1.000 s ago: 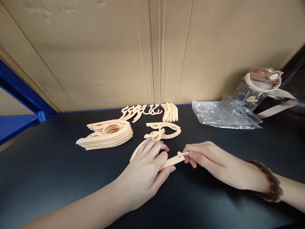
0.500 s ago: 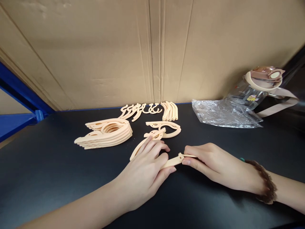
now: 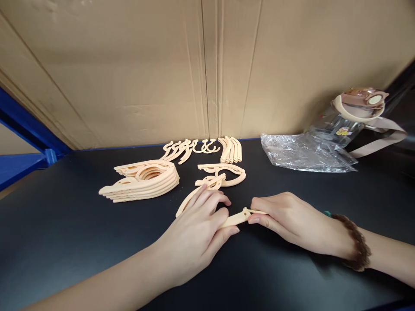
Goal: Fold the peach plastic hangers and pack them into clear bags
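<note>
Black surface (image 3: pixel 81 242) fills the lower frame. At lower middle, left fingers (image 3: pixel 221 214) hold a pale piece (image 3: pixel 235 219); right fingers (image 3: pixel 261 203) pinch a strip (image 3: pixel 258 211) at its end. More strip shows now, so work there seems unfinished.

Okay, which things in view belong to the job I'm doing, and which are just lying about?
Likely the job:
- held cream pieces
- matching pieces beyond them
- stacked pieces
- hooks
- curved bars

Seemingly just lying about:
- drink bottle
- clear plastic bag
</note>
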Tool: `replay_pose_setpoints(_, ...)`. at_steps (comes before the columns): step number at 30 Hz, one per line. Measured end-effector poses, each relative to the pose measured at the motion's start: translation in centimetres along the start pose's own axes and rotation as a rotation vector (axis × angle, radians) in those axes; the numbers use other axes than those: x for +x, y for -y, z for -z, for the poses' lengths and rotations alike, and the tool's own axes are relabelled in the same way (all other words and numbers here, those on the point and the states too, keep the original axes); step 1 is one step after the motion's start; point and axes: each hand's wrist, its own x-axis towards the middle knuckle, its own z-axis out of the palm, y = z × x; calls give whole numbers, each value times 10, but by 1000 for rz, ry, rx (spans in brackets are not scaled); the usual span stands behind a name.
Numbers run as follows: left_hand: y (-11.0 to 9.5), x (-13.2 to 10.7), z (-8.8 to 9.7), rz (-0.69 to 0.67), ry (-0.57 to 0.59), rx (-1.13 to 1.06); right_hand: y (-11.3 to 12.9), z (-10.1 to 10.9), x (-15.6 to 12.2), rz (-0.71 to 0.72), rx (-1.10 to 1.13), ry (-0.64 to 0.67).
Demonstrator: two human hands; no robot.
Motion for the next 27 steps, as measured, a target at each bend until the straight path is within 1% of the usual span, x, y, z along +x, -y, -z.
replay_pose_setpoints(7,1,-1,0,21,27,2,-1,0,0,-8,-38,27)
replay_pose_setpoints(9,0,-1,0,18,31,-2,-1,0,1,13,-72,24)
replay_pose_setpoints(18,0,-1,2,6,59,-13,-2,-2,-2,191,-317,-76)
replay_pose_setpoints(23,0,-1,3,8,72,-30,-3,-1,1,339,-481,-184)
replay_pose_setpoints(27,0,-1,3,-5,71,-25,-4,0,2,394,-566,-215)
